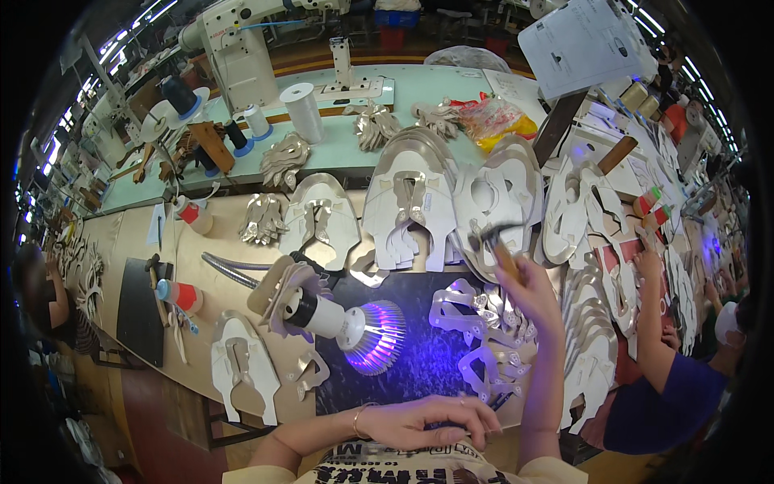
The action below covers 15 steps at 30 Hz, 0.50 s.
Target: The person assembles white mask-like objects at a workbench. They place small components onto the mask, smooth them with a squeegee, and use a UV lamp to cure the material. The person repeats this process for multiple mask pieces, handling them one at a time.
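My right hand [528, 294] is raised over the right side of the bench, closed round the wooden handle of a hammer [506, 260]. The hammer's head overlaps the stacked shoe uppers behind it. Across my chest, at the near edge of the black work board [395, 282], my left hand [435, 421] hangs with loosely bent fingers and no visible object in it. Small looped metallic straps [455, 310] are heaped on the board's right side. A lamp [375, 337] glows purple over the board. Left of it lie a white shoe upper [244, 363] and a small cut piece [310, 373].
Stacked uppers [411, 202] line the bench's far side. A sewing machine [242, 60] and thread cones [302, 113] stand beyond. Left are a red-banded bottle [179, 295] and a dark mat [143, 310]. A co-worker's arm [653, 323] reaches in from the right.
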Tool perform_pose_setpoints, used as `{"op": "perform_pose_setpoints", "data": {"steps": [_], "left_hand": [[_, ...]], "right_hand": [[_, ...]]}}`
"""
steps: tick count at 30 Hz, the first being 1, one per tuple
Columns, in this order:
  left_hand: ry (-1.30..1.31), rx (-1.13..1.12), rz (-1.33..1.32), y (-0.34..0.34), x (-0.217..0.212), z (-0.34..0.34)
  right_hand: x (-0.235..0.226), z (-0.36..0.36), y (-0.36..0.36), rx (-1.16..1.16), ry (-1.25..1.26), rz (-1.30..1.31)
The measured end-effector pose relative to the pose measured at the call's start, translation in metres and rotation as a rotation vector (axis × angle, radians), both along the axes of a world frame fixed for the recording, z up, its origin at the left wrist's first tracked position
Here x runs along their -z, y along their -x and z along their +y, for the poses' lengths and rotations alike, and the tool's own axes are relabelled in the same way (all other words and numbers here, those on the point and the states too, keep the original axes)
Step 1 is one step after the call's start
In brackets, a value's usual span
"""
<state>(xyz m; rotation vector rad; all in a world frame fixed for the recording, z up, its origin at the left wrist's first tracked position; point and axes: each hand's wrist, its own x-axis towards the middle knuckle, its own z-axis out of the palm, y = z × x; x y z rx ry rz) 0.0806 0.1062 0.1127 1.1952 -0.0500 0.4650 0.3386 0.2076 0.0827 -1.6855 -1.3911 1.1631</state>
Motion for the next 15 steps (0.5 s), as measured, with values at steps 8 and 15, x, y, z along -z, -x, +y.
{"op": "perform_pose_setpoints", "data": {"steps": [8,15], "left_hand": [[0.608,0.010,-0.601,-0.042,-0.086,-0.050],[0.566,0.177,-0.735,-0.059,-0.081,-0.066]], "right_hand": [[0.011,-0.170,-0.043,-0.028,0.213,0.066],[-0.007,-0.256,-0.077,-0.068,0.336,-0.382]]}}
